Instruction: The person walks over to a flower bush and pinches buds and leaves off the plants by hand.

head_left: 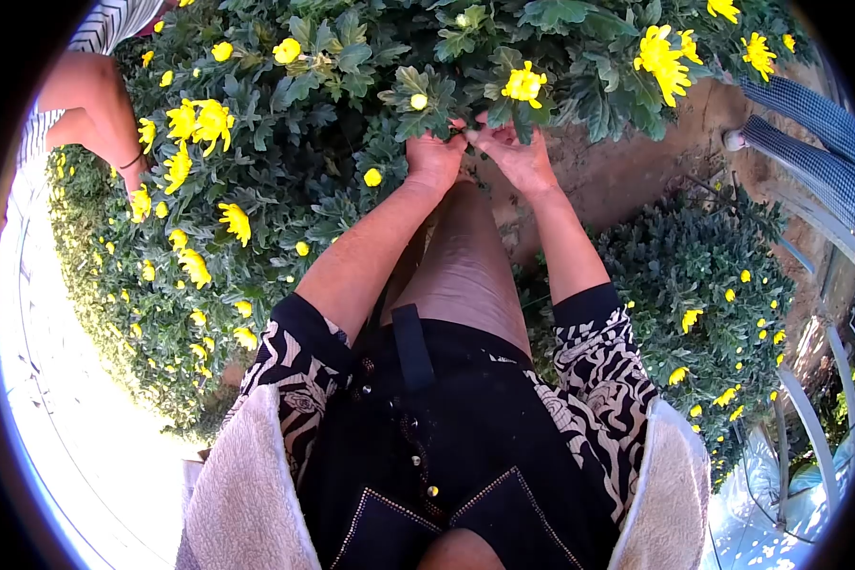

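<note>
My left hand (pixel 434 160) and my right hand (pixel 513 157) meet low among the leaves of a chrysanthemum plant (pixel 418 119). The fingers of both are bent and drawn together, with the fingertips almost touching. Leaves partly cover them, so what lies between the fingertips is too small to make out. Just above my right hand stands an open yellow chrysanthemum (pixel 523 85). A pale yellow bud (pixel 419 102) sits above my left hand, and another yellow bud (pixel 372 178) is left of my left wrist.
Another person's arm (pixel 100 109) reaches into the plants at left. At right are a person's checked trouser legs (pixel 807 128), beside bare soil (pixel 646 157). More flowering plants (pixel 693 275) grow at lower right, near curved grey bars (pixel 812 427) and plastic sheeting (pixel 755 484).
</note>
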Demonstrator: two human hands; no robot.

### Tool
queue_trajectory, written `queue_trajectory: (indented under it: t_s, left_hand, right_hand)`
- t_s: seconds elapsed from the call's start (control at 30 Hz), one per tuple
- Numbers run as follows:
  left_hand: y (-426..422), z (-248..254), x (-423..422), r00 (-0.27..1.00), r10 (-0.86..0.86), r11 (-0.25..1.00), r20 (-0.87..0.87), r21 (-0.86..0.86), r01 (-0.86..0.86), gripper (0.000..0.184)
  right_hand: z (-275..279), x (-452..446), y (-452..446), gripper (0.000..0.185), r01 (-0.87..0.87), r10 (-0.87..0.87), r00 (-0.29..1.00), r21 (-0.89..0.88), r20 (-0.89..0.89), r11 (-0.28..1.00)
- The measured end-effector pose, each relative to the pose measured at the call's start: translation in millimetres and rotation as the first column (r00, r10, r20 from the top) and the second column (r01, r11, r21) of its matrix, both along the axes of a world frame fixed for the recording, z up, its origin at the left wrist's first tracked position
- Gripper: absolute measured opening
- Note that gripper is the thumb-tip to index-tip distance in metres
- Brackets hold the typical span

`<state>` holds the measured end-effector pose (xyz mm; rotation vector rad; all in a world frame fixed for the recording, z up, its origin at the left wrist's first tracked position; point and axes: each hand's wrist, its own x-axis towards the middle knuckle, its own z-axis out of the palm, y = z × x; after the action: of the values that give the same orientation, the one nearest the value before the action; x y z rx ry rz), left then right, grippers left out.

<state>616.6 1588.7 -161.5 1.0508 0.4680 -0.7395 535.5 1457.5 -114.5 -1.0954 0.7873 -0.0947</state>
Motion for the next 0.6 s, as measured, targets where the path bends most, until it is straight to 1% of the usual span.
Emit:
queue_trajectory:
  t_s: [0.03, 0.07, 0.1, 0.13, 0.17, 0.2, 0.23, 0.3, 0.33, 0.37, 0.4, 0.43, 0.47, 0.5, 0.53, 0.6]
  left_hand:
    - [0, -5, 0, 1.000, -0.003, 1.000, 0.011, -0.025, 0.003, 0.023]
    - [0, -10, -1, 1.000, -0.005, 0.999, 0.022, -0.051, 0.006, 0.023]
    - [0, -7, -1, 0.981, -0.091, 0.995, 0.169, 0.063, 0.081, 0.023]
    - [1, -4, -1, 0.961, -0.141, 0.986, 0.237, 0.126, 0.113, 0.024]
    - [3, -2, -1, 0.935, -0.190, 0.972, 0.300, 0.191, 0.136, 0.024]
    - [4, 2, -2, 0.926, -0.214, 0.961, 0.311, 0.236, 0.142, 0.024]
    - [4, 5, -3, 0.916, -0.237, 0.949, 0.322, 0.277, 0.148, 0.024]
    - [3, 7, -2, 0.927, -0.226, 0.952, 0.300, 0.271, 0.145, 0.024]
    - [4, 6, 0, 0.931, -0.220, 0.953, 0.291, 0.268, 0.142, 0.024]
    - [5, 4, 1, 0.935, -0.214, 0.954, 0.282, 0.266, 0.138, 0.024]
    - [5, 6, 2, 0.963, -0.161, 0.975, 0.218, 0.188, 0.121, 0.026]
    - [5, 8, 3, 0.974, -0.137, 0.983, 0.183, 0.148, 0.110, 0.026]
    - [5, 10, 4, 0.983, -0.112, 0.989, 0.146, 0.110, 0.097, 0.027]
    - [0, 28, 5, 0.967, -0.213, 0.956, 0.141, 0.236, 0.176, 0.030]
    - [0, 38, 4, 0.942, -0.311, 0.900, 0.125, 0.357, 0.250, 0.033]
    - [1, 43, 2, 0.929, -0.343, 0.898, 0.141, 0.339, 0.280, 0.031]
  right_hand:
    - [-2, 3, 3, 0.016, 0.002, -0.002, 1.000, -0.002, 0.000, 1.000]
    - [-5, 7, 4, 0.014, 0.005, -0.006, 0.999, 0.025, 0.051, 1.000]
    - [-6, 10, 4, 0.013, 0.004, -0.010, 0.995, 0.054, 0.101, 0.999]
    - [-6, 11, 1, 0.013, 0.004, -0.009, 0.995, 0.055, 0.101, 0.998]
    - [-6, 11, -4, 0.014, -0.038, 0.039, 0.999, 0.068, -0.004, 0.997]
    - [-8, 10, -6, 0.018, -0.079, 0.089, 0.990, 0.087, -0.112, 0.993]
    - [-14, 9, -8, 0.018, -0.079, 0.089, 0.989, 0.088, -0.115, 0.993]
    - [-21, 10, -9, 0.009, -0.110, 0.137, 0.959, 0.120, -0.249, 0.987]
    - [-23, 12, -7, 0.009, -0.111, 0.138, 0.959, 0.120, -0.248, 0.987]
    - [-24, 14, -4, 0.009, -0.173, 0.181, 0.933, 0.053, -0.312, 0.983]
    - [-27, 15, -2, 0.012, -0.238, 0.217, 0.900, -0.010, -0.379, 0.971]
    - [-31, 15, 2, 0.012, -0.238, 0.217, 0.900, -0.010, -0.377, 0.971]
    - [-35, 12, 7, 0.015, -0.405, 0.161, 0.850, -0.427, -0.501, 0.808]
    - [-41, 6, 11, 0.018, -0.541, 0.048, 0.809, -0.711, -0.586, 0.449]
    - [-42, 0, 12, 0.018, -0.544, 0.047, 0.807, -0.709, -0.589, 0.449]
    - [-46, -8, 10, 0.025, -0.493, 0.027, 0.833, -0.718, -0.553, 0.490]
